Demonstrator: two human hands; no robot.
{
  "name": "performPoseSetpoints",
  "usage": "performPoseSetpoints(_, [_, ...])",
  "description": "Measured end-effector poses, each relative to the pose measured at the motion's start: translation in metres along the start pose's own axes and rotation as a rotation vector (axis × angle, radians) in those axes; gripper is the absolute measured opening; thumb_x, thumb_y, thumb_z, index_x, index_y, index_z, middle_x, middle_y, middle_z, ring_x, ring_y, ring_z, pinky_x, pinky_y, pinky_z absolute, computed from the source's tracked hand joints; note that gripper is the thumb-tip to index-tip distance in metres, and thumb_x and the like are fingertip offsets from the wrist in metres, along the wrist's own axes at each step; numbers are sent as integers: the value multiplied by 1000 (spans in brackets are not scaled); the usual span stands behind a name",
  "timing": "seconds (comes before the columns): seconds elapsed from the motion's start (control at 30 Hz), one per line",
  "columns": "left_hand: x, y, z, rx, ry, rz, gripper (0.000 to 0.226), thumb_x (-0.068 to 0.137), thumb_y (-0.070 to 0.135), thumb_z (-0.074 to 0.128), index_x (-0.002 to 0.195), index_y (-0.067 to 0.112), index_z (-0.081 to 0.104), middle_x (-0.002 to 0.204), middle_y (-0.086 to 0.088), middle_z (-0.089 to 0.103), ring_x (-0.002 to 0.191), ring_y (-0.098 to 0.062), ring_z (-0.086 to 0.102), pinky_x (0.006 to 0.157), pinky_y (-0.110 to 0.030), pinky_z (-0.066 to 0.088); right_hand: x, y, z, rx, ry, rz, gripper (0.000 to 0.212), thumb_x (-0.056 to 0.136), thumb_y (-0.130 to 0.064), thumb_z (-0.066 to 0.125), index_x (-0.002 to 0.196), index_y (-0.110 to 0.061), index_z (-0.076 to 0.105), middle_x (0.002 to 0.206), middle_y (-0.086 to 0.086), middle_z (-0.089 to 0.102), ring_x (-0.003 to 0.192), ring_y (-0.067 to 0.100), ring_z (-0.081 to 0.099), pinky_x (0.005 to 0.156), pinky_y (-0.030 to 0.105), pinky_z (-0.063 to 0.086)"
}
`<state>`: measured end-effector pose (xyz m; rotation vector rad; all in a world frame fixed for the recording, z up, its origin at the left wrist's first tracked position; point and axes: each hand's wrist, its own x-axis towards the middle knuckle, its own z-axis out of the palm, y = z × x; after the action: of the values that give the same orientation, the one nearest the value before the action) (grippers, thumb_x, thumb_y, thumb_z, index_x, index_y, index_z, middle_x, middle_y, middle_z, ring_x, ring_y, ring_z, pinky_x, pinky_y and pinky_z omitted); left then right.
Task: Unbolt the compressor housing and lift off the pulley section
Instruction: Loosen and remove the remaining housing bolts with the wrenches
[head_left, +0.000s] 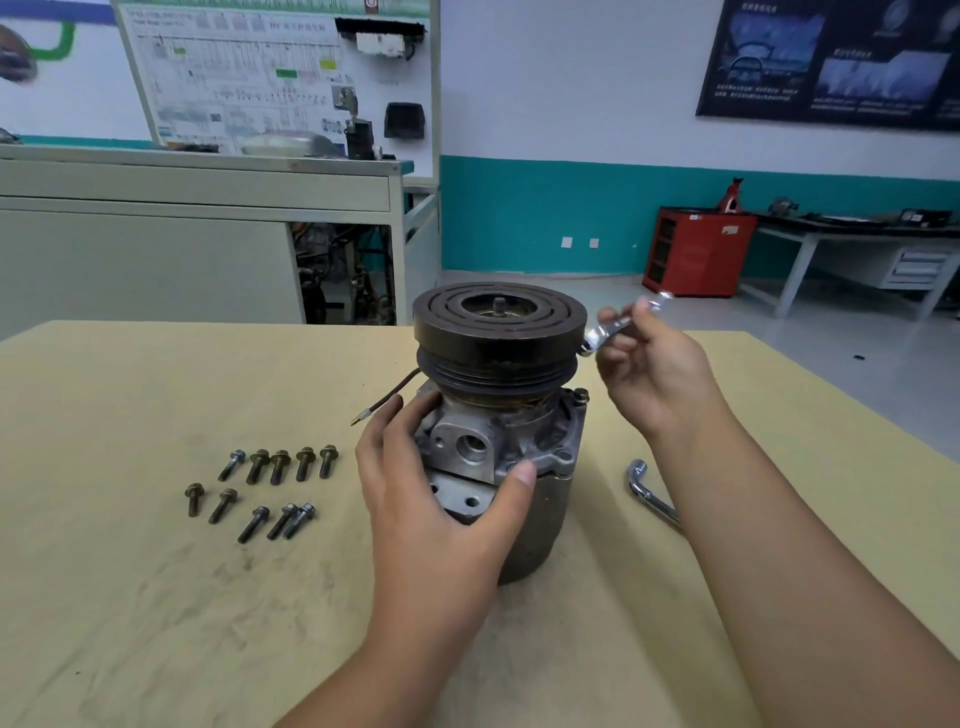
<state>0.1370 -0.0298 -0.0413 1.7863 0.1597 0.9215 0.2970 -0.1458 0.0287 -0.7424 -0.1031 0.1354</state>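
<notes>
The compressor stands upright in the middle of the table, its dark grooved pulley on top and the grey metal housing below. My left hand grips the housing from the front, thumb on the right flange and fingers on the left side. My right hand is raised beside the pulley's right edge and holds a shiny wrench. One bolt sits in the housing flange at the right. A brown wire sticks out to the left.
Several removed bolts lie in two rows on the tan table left of the compressor. A chrome L-shaped socket wrench lies to the right, partly behind my forearm. A cabinet, red tool cart and workbench stand behind.
</notes>
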Motion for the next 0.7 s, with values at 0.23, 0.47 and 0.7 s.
performPoseSetpoints(0.23, [1, 1, -2, -1, -16, 6, 54, 72, 50, 70, 112, 53, 35, 139, 10, 30, 134, 0, 28, 112, -27, 27, -53, -2, -6, -303, 87, -573, 16, 95, -4, 50, 85, -10, 40, 58, -4, 60, 43, 12, 56, 52, 28, 54])
performPoseSetpoints(0.47, [3, 0, -4, 21, -42, 9, 59, 66, 48, 66, 114, 54, 32, 137, 14, 28, 133, 2, 28, 102, -7, 22, -76, 19, -17, -613, 125, -787, 30, 92, -1, 52, 72, -20, 40, 64, -5, 58, 48, 19, 64, 55, 32, 57])
performPoseSetpoints(0.7, [3, -3, -4, 23, -55, 36, 60, 74, 39, 74, 112, 56, 31, 137, 14, 27, 131, 1, 29, 98, -5, 23, -77, 29, -21, -808, 106, -944, 31, 90, -8, 57, 71, -28, 43, 70, -12, 58, 60, 12, 66, 56, 16, 50])
